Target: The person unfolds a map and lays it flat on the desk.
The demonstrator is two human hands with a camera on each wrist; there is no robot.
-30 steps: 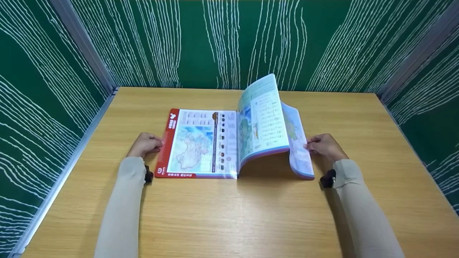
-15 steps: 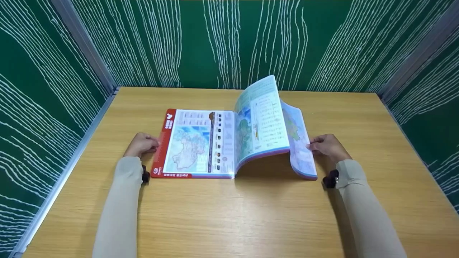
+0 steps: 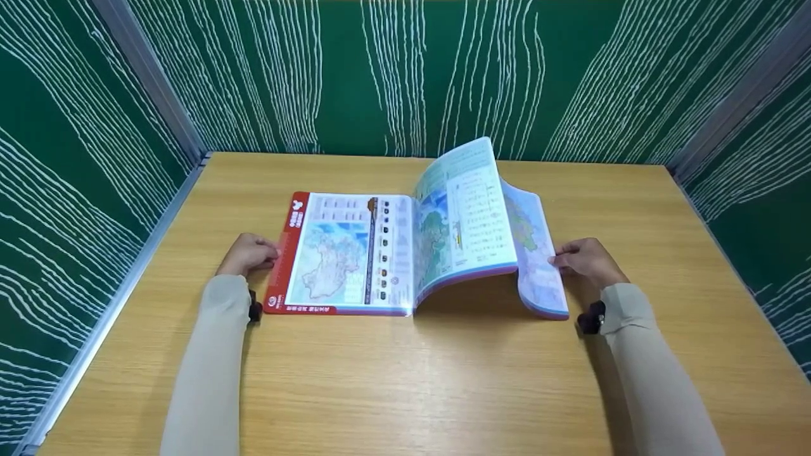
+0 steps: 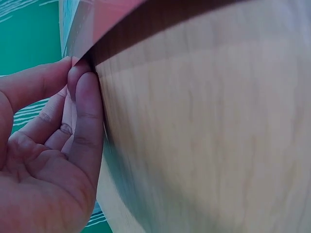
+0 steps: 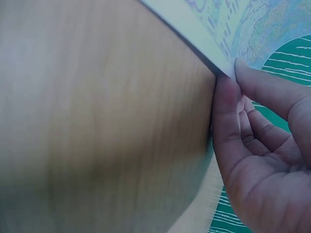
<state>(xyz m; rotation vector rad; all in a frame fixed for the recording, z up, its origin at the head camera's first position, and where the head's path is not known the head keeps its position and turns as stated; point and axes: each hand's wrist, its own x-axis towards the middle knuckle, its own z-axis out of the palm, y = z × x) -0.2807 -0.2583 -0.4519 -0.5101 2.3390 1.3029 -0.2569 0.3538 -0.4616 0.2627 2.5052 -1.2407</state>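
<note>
An open map booklet lies on the table, its left side flat with a red border and a printed map. Several of its leaves stand curved upward over the right half. Beneath them the right-hand part bends down toward the tabletop. My left hand pinches the red left edge between thumb and fingers, as the left wrist view shows on the hand. At the opposite edge, my right hand pinches the lower right part; the right wrist view shows that hand with thumb and forefinger on the paper.
The wooden table extends around the booklet on all sides. Green panels with white wavy lines stand behind it and at both sides, joined by grey corner posts.
Both hands have moved slightly apart, the left one leftward and the right one rightward. The booklet has spread a little wider, and the raised leaves have sunk slightly.
</note>
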